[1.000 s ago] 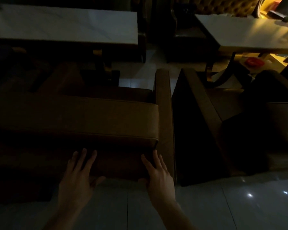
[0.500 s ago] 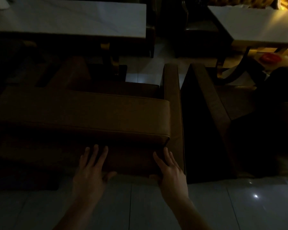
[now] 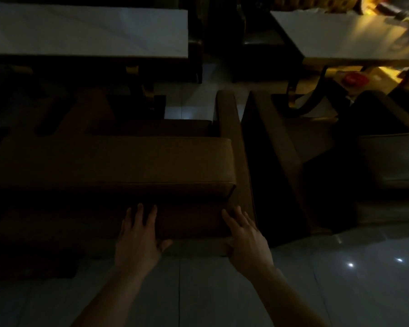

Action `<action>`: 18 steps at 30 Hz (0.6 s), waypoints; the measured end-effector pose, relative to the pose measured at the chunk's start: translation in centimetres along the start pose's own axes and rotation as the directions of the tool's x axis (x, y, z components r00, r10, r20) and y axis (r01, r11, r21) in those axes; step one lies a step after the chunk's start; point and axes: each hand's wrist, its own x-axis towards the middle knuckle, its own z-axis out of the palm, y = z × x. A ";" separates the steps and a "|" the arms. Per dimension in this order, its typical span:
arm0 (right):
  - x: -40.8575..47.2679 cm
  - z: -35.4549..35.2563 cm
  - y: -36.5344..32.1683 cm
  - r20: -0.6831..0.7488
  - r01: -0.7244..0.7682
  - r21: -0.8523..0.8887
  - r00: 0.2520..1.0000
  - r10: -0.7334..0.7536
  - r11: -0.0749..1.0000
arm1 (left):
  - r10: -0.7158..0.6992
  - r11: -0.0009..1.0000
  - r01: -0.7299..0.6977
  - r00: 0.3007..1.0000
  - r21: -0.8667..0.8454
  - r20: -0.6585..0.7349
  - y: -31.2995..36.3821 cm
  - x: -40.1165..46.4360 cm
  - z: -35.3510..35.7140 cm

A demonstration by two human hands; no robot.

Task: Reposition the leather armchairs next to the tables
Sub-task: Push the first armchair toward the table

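The brown armchair (image 3: 118, 166) stands facing a pale table (image 3: 87, 31), just beside a second armchair (image 3: 293, 149). The left hand (image 3: 137, 241) and right hand (image 3: 246, 241) lie flat, fingers spread, against its back.

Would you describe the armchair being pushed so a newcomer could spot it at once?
Start at the long white table on the left. The brown leather armchair stands just in front of it, back toward the camera. Unlike the neighbouring armchair, it has the left hand and right hand flat on its back.
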 end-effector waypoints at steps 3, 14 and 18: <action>-2.1 -3.0 0.4 -0.023 -0.040 0.010 0.999 0.040 0.999 | 0.037 0.999 -0.037 0.999 -0.032 0.003 3.0 -1.0 -1.8; -10.6 -13.6 9.2 -0.146 -0.268 0.017 0.952 0.267 0.963 | 0.312 0.943 -0.312 0.950 -0.116 -0.023 18.9 -5.7 -6.4; -15.1 -18.6 15.8 -0.157 -0.288 0.037 0.944 0.290 0.957 | 0.339 0.931 -0.342 0.940 -0.127 -0.047 26.9 -8.2 -6.7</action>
